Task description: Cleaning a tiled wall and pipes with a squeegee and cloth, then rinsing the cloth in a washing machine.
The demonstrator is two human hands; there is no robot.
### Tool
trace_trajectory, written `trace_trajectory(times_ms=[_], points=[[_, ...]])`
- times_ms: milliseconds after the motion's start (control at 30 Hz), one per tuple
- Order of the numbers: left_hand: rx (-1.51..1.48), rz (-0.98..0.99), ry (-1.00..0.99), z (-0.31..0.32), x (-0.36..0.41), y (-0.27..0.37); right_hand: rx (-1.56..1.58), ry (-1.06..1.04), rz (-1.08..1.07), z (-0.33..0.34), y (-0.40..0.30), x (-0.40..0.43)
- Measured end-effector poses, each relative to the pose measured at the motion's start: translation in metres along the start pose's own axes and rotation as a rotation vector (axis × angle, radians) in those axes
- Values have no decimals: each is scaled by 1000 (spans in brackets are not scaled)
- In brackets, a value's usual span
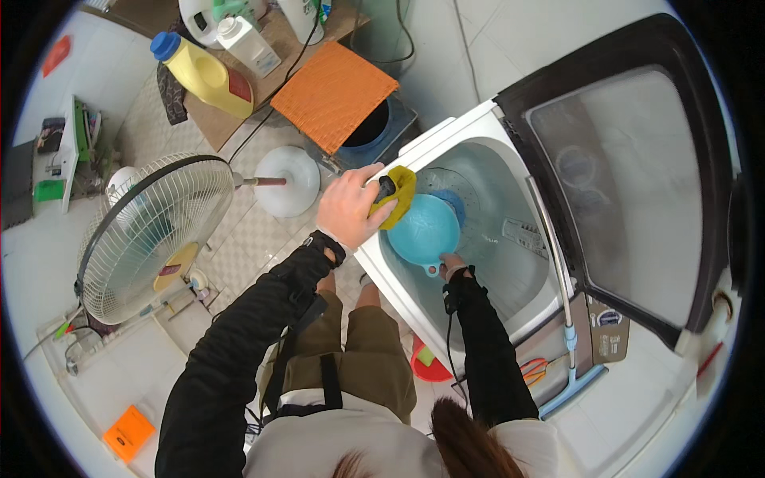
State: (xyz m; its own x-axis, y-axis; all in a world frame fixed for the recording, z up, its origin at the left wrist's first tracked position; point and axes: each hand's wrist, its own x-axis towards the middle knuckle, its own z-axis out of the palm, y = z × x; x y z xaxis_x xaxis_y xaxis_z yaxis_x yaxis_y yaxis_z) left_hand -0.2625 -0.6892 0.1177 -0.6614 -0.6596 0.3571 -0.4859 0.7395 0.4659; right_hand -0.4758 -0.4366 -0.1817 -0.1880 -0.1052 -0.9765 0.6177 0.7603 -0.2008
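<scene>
My left hand (352,206) grips a yellow cloth (406,194) at the near-left rim of a top-loading washing machine tub (508,179). A small dark item (385,188), too unclear to name, shows between the fingers and the cloth. Inside the tub, my right hand (452,264) holds the edge of a light-blue plastic basin (424,230), beside its holed tab. The fingertips of that hand are partly hidden. Behind the basin lies a darker blue thing (452,204), mostly covered. The machine's dark-framed lid (645,179) stands open on the right.
A standing fan (158,239) is on the left. Detergent bottles (209,77) stand on a wooden table (209,128). An orange board (334,95) partly covers a blue bucket (373,140). A squeegee (571,340) leans across the machine near orange-handled scissors (535,370). A red bucket (431,371) sits below.
</scene>
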Motion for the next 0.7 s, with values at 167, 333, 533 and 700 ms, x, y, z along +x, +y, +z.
trace_trajectory(times_ms=[167,333,533,700], points=[[14,-55,5,-5,-2,2,227,-42,-161,2,-20,-28],[-113,-38,-10,19,17,38,-290,21,-1052,-119,12,-33],[67,-92,68,14,-17,-9,537,-79,-616,-31,-16,-273],[55,-72,-15,18,-8,1,650,105,-699,-72,58,-377]])
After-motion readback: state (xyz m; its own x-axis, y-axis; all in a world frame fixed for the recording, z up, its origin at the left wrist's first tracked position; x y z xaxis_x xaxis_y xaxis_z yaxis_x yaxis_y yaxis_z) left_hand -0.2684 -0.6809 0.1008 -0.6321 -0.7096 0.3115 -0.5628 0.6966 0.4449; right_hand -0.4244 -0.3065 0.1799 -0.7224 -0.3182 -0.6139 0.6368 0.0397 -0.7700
